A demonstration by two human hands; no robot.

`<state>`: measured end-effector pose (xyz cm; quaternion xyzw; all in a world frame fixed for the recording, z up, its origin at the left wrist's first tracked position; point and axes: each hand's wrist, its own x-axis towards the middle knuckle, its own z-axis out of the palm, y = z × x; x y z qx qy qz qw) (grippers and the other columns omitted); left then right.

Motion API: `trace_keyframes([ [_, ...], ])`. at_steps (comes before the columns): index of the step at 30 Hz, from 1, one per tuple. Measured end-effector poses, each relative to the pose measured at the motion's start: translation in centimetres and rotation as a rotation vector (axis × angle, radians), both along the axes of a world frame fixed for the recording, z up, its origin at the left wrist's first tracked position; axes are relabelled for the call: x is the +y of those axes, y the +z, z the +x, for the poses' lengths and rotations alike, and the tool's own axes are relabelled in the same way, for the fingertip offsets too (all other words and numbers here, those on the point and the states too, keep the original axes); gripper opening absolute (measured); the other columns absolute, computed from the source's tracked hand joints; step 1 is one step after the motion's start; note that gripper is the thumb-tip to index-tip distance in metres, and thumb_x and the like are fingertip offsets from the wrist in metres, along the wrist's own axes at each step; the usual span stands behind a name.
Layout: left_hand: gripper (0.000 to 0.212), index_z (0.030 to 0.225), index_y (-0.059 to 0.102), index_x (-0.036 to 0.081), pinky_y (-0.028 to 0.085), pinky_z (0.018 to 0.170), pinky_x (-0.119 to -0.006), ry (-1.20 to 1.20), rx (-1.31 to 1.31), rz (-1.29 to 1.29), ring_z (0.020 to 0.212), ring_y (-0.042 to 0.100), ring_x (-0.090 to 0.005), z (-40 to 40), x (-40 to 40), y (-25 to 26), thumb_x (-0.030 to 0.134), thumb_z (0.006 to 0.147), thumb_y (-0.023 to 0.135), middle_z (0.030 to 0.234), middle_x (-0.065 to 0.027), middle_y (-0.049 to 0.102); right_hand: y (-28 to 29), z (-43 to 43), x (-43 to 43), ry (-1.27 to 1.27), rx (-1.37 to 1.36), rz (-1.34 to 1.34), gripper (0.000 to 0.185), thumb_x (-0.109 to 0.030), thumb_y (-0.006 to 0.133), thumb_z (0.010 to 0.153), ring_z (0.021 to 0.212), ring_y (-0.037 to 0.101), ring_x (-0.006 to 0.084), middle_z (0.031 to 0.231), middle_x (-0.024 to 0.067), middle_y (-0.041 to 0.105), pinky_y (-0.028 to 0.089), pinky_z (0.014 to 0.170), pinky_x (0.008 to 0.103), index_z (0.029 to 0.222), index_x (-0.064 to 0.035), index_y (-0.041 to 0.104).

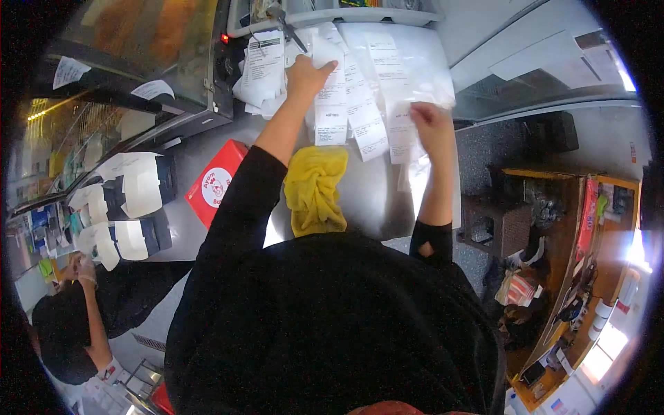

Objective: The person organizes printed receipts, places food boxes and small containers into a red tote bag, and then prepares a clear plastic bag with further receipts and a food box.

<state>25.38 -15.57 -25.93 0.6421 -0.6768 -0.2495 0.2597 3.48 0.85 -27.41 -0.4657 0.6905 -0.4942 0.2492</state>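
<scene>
My left hand lies over printed paper slips at the far side of the steel table, thumb spread from the fingers. A black-handled tool, perhaps scissors, lies just beyond its fingertips. Below that hand hangs one long slip, with another slip beside it. My right hand has curled fingers at the edge of a third slip, which rests on clear plastic bags. Whether those fingers grip the slip or the plastic is hidden. A crumpled yellow cloth sits near my body.
A red box and several open takeaway boxes stand to the left, under a glass-fronted cabinet. Another person works at lower left. A divided white tray borders the far side. Wooden shelving stands right.
</scene>
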Motion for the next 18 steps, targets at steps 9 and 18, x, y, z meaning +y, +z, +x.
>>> trace_keyframes([
  [9,0.048,0.114,0.042,-0.003,0.047,0.071,-0.031,0.018,0.626,0.34,0.085,0.058,-0.0242,4.0,-0.3,-3.4,0.004,0.07,0.057,0.1,-0.0159,0.056,0.3,8.4,0.4,-0.001,0.052,0.103,0.021,-0.01,0.063,0.069,0.066,0.057,0.0264,0.082,0.013,0.054,0.046,0.058,0.0348,0.086,-0.0041,0.053],
  [18,0.055,0.123,0.035,0.004,0.043,0.08,-0.031,-0.104,0.729,0.33,0.095,0.053,-0.0207,4.1,0.9,-1.3,-0.004,0.07,0.05,0.107,-0.0117,0.052,-0.6,6.5,2.7,0.091,-0.112,0.254,0.025,-0.008,0.061,0.074,0.069,0.058,0.0128,0.082,0.009,0.062,0.045,0.063,0.0237,0.098,-0.0033,0.06],
])
